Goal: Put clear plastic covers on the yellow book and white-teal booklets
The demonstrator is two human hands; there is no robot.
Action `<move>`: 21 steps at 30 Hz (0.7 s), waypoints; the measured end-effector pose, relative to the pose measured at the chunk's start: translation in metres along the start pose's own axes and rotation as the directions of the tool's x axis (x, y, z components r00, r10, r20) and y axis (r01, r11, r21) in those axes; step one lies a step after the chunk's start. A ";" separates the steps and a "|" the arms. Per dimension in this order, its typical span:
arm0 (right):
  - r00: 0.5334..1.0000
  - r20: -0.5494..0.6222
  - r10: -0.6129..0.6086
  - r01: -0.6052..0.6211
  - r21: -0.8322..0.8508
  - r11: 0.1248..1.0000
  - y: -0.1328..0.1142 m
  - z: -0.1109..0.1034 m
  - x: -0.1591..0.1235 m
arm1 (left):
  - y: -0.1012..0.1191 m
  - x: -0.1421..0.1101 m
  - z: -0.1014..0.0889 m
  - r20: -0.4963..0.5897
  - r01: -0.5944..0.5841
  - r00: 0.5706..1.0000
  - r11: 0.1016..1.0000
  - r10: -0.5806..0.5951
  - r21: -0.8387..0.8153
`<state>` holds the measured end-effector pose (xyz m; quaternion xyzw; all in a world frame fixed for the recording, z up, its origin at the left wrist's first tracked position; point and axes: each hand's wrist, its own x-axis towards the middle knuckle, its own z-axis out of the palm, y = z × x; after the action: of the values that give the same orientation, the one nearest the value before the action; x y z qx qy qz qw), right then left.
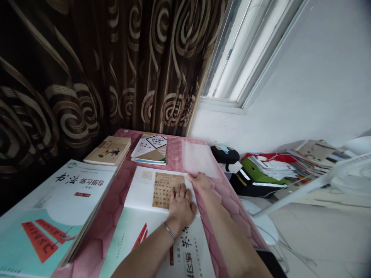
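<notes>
An open calligraphy book (145, 189) lies on the pink table (111, 200), showing a tan panel of characters. My left hand (181, 204), with a bracelet at the wrist, presses flat on that page. My right hand (201, 181) rests at the book's right edge, its fingers touching the near edge of a translucent sheet (198, 158). Nothing is gripped by the left hand; whether the right hand pinches the sheet is unclear.
A large teal practice book (52, 216) lies at the left. Two smaller books (108, 150) (150, 148) sit at the back by the patterned curtain (87, 69). Right of the table are a black bag (224, 154), a paper pile (278, 166) and a white fan (348, 173).
</notes>
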<state>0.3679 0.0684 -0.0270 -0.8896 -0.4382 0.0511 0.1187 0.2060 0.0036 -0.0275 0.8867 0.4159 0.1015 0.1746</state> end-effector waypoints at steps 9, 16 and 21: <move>0.977 0.093 -0.191 0.176 0.154 0.972 0.032 0.006 -0.020 | -0.001 0.000 0.001 -0.028 0.005 1.000 1.000 -0.005 0.002; 0.982 0.104 -0.158 0.146 0.111 0.983 0.024 -0.002 -0.010 | 0.000 0.000 0.001 -0.011 0.012 1.000 1.000 -0.012 0.002; 0.999 0.023 -0.030 0.029 0.057 0.998 0.003 0.001 0.001 | -0.001 0.000 0.001 0.009 -0.014 1.000 1.000 0.014 0.007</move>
<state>0.3703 0.0679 -0.0287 -0.8786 -0.4510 0.0725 0.1393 0.2051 0.0040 -0.0290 0.8907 0.4092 0.0973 0.1726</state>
